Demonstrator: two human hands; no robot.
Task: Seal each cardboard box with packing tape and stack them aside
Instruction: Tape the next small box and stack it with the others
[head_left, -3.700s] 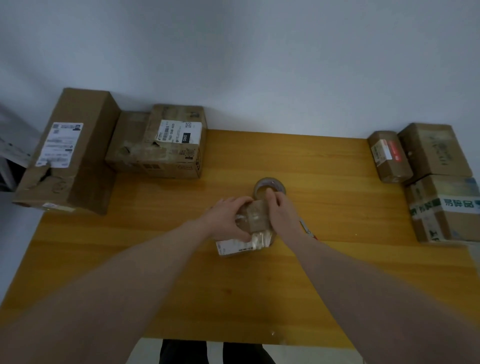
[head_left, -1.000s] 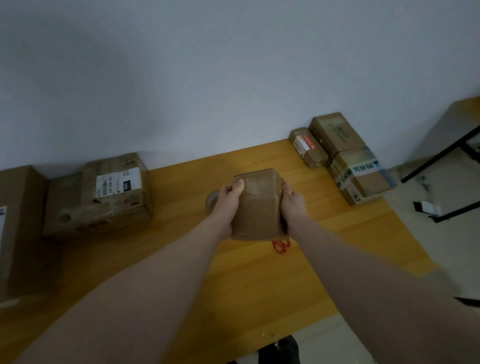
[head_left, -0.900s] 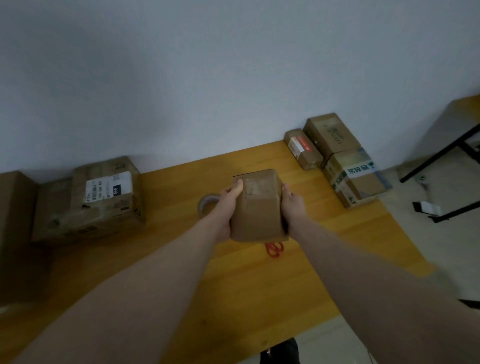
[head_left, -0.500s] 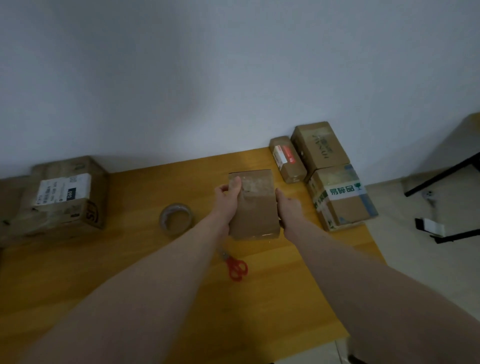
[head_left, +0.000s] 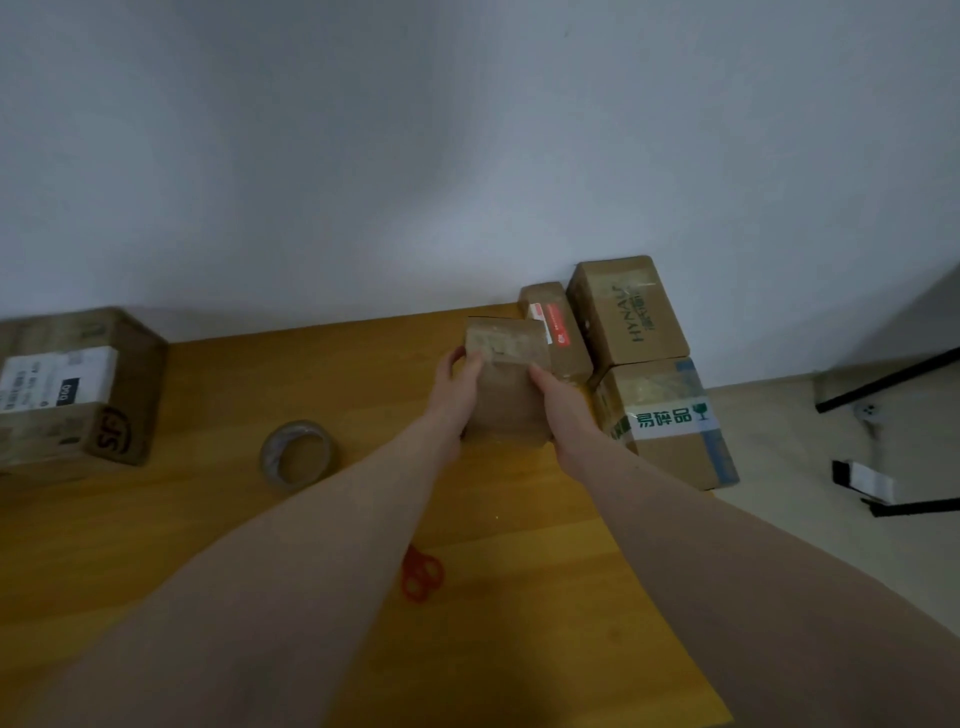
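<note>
I hold a small brown cardboard box (head_left: 506, 384) between both hands, just left of the boxes at the table's right end. My left hand (head_left: 457, 387) grips its left side and my right hand (head_left: 563, 405) its right side. Its top face shows clear tape. Beside it are a narrow box with a red label (head_left: 558, 332), a box printed HYNAU (head_left: 626, 312) and a box with a white and green band (head_left: 670, 421). A roll of clear packing tape (head_left: 298, 454) lies flat on the wooden table (head_left: 208, 519) to the left.
Red-handled scissors (head_left: 421, 574) lie on the table under my left forearm. A larger box with a white shipping label (head_left: 72, 387) stands at the far left. The white wall runs along the table's back edge. Floor and dark furniture legs (head_left: 883, 384) are to the right.
I lifted the small box from the table's middle and carried it right toward the boxes there; my view turned right with it. The tape roll and scissors stayed behind.
</note>
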